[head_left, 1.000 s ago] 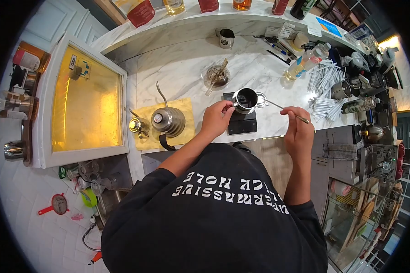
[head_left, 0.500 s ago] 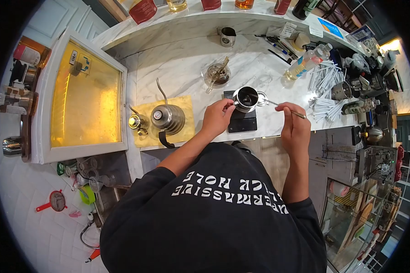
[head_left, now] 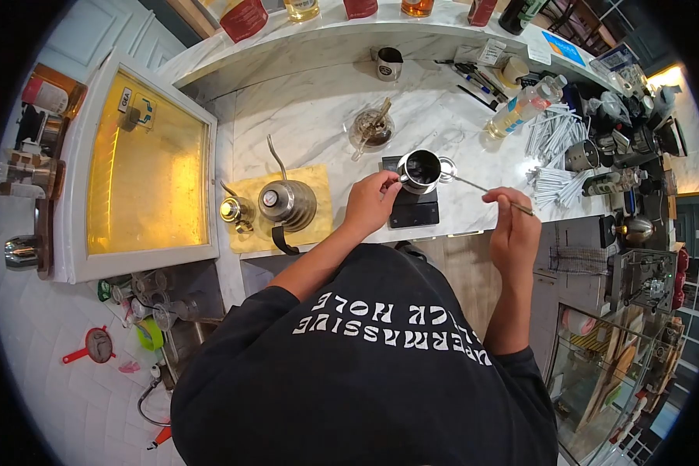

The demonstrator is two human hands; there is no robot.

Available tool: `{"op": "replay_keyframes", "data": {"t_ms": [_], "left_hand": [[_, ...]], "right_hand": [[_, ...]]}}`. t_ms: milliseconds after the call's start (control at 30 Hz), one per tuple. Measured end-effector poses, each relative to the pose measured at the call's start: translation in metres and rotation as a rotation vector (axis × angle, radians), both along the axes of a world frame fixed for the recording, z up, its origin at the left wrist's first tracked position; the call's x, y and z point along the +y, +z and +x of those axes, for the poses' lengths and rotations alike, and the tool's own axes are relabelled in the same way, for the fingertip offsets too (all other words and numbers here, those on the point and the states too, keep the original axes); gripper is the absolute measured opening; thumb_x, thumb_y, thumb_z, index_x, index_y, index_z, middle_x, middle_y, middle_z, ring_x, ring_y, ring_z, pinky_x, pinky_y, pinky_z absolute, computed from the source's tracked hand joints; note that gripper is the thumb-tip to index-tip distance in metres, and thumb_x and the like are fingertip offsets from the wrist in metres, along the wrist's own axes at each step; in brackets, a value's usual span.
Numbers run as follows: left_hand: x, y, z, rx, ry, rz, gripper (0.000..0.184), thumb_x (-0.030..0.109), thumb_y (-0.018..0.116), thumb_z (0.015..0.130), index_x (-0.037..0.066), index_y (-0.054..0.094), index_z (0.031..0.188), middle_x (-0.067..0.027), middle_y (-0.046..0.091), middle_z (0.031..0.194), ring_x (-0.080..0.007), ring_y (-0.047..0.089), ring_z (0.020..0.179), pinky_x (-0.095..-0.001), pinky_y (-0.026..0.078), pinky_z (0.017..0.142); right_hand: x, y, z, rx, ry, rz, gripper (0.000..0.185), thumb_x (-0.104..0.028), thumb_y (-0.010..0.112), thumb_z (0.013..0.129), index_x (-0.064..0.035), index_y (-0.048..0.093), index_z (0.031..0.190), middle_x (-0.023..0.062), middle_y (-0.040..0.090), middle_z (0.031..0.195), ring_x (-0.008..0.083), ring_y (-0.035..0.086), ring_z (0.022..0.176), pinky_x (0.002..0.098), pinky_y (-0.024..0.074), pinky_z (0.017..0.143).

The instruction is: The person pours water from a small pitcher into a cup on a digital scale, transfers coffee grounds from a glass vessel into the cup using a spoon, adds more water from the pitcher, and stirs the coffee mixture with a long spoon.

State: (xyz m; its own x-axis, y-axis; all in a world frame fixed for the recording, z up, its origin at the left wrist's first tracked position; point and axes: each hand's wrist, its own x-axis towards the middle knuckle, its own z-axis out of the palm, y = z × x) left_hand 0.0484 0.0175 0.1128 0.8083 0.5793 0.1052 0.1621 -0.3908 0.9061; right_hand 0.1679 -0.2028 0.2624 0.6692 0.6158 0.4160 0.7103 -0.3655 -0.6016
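My left hand point(head_left: 373, 196) is closed with its fingertips on the handle of a shiny metal cup point(head_left: 406, 186), which holds dark liquid. The cup stands over a black scale point(head_left: 413, 215) near the counter's front edge. In my right hand point(head_left: 514, 225) is a long thin metal spoon point(head_left: 474, 185), gripped near its far end. The spoon points left, its tip close to the cup's right side by a small round clear-and-silver piece. Whether the tip touches either one I cannot tell. Behind the cup sits a glass of brown contents point(head_left: 374, 132) with sticks in it.
To the left, a gooseneck kettle point(head_left: 291, 206) and a small metal pot point(head_left: 235, 210) stand on a yellow cloth point(head_left: 318, 180). A clear bottle point(head_left: 520, 110) and white paper-wrapped sticks point(head_left: 555, 186) lie to the right. A dark-mouthed cup point(head_left: 389, 65) stands at the back.
My right hand has moved right and slightly toward me, drawing the spoon away from the cup. My left hand and the cup have barely moved.
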Motion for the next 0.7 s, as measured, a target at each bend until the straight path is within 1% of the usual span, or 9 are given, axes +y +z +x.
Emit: {"op": "replay_keyframes", "data": {"t_ms": [33, 133, 167, 267, 400, 533, 567, 667, 700], "left_hand": [[-0.001, 0.000, 0.000, -0.003, -0.001, -0.001, 0.024, 0.017, 0.071, 0.096, 0.000, 0.072, 0.114, -0.0150, 0.076, 0.097, -0.0238, 0.072, 0.085, -0.0360, 0.055, 0.077], [-0.002, 0.004, 0.000, 0.031, 0.003, -0.015, 0.024, 0.016, 0.071, 0.096, 0.000, 0.072, 0.114, -0.0147, 0.076, 0.096, -0.0235, 0.072, 0.084, -0.0358, 0.055, 0.077], [-0.002, 0.003, 0.000, 0.022, 0.001, -0.019, 0.024, 0.016, 0.071, 0.096, 0.000, 0.072, 0.114, -0.0146, 0.076, 0.096, -0.0233, 0.071, 0.084, -0.0358, 0.055, 0.077], [0.000, 0.001, 0.000, -0.001, 0.000, -0.021, 0.024, 0.016, 0.071, 0.096, 0.000, 0.072, 0.114, -0.0143, 0.076, 0.095, -0.0229, 0.071, 0.084, -0.0356, 0.055, 0.077], [0.000, 0.001, -0.001, 0.011, -0.007, -0.016, 0.023, 0.016, 0.071, 0.096, 0.001, 0.072, 0.113, -0.0140, 0.075, 0.095, -0.0227, 0.071, 0.084, -0.0356, 0.055, 0.077], [0.000, 0.004, -0.001, 0.015, -0.010, -0.025, 0.023, 0.017, 0.071, 0.096, 0.001, 0.072, 0.113, -0.0137, 0.076, 0.095, -0.0229, 0.071, 0.084, -0.0358, 0.054, 0.076], [0.001, 0.002, -0.001, 0.003, -0.011, -0.020, 0.023, 0.017, 0.071, 0.096, 0.001, 0.072, 0.113, -0.0138, 0.076, 0.095, -0.0229, 0.072, 0.084, -0.0358, 0.054, 0.076], [0.001, -0.001, -0.001, -0.005, -0.011, -0.011, 0.023, 0.017, 0.071, 0.096, 0.001, 0.072, 0.113, -0.0139, 0.076, 0.095, -0.0231, 0.072, 0.085, -0.0358, 0.054, 0.076], [0.001, 0.002, -0.002, 0.011, -0.012, -0.010, 0.023, 0.017, 0.071, 0.096, 0.001, 0.072, 0.113, -0.0140, 0.076, 0.096, -0.0232, 0.072, 0.085, -0.0357, 0.055, 0.076]], "right_hand": [[0.004, 0.001, -0.002, -0.062, 0.076, 0.044, 0.010, -0.001, 0.058, 0.102, -0.0011, 0.068, 0.100, 0.0098, 0.072, 0.096, 0.0354, 0.065, 0.092, 0.0424, 0.0512, 0.087], [0.015, -0.004, 0.000, -0.061, 0.087, 0.049, 0.010, -0.001, 0.058, 0.102, -0.0013, 0.067, 0.100, 0.0097, 0.072, 0.096, 0.0362, 0.065, 0.091, 0.0435, 0.0511, 0.090], [0.016, -0.002, 0.000, -0.054, 0.049, 0.033, 0.010, -0.001, 0.058, 0.102, -0.0012, 0.067, 0.100, 0.0095, 0.072, 0.097, 0.0364, 0.065, 0.092, 0.0439, 0.0509, 0.093], [0.003, -0.004, 0.003, -0.041, 0.006, 0.009, 0.009, -0.001, 0.058, 0.102, -0.0011, 0.068, 0.101, 0.0096, 0.073, 0.098, 0.0368, 0.065, 0.093, 0.0435, 0.0514, 0.091], [0.013, -0.001, -0.005, -0.044, 0.097, 0.028, 0.009, -0.001, 0.059, 0.101, -0.0017, 0.068, 0.101, 0.0099, 0.073, 0.098, 0.0375, 0.065, 0.093, 0.0434, 0.0523, 0.088], [0.011, 0.000, 0.001, -0.034, 0.008, 0.013, 0.009, -0.001, 0.060, 0.101, -0.0027, 0.068, 0.100, 0.0106, 0.072, 0.096, 0.0357, 0.066, 0.093, 0.0427, 0.0518, 0.085], [0.006, 0.004, -0.001, 0.017, -0.004, -0.018, 0.009, -0.002, 0.060, 0.101, -0.0024, 0.069, 0.102, 0.0110, 0.072, 0.096, 0.0358, 0.066, 0.093, 0.0421, 0.0516, 0.085], [0.005, 0.005, -0.004, -0.082, 0.091, 0.001, 0.011, -0.004, 0.058, 0.102, -0.0022, 0.069, 0.101, 0.0107, 0.073, 0.096, 0.0353, 0.066, 0.094, 0.0414, 0.0516, 0.085], [0.009, 0.005, -0.005, -0.076, 0.087, 0.007, 0.011, -0.004, 0.058, 0.102, -0.0021, 0.069, 0.101, 0.0105, 0.073, 0.097, 0.0349, 0.067, 0.094, 0.0415, 0.0517, 0.085]]}}
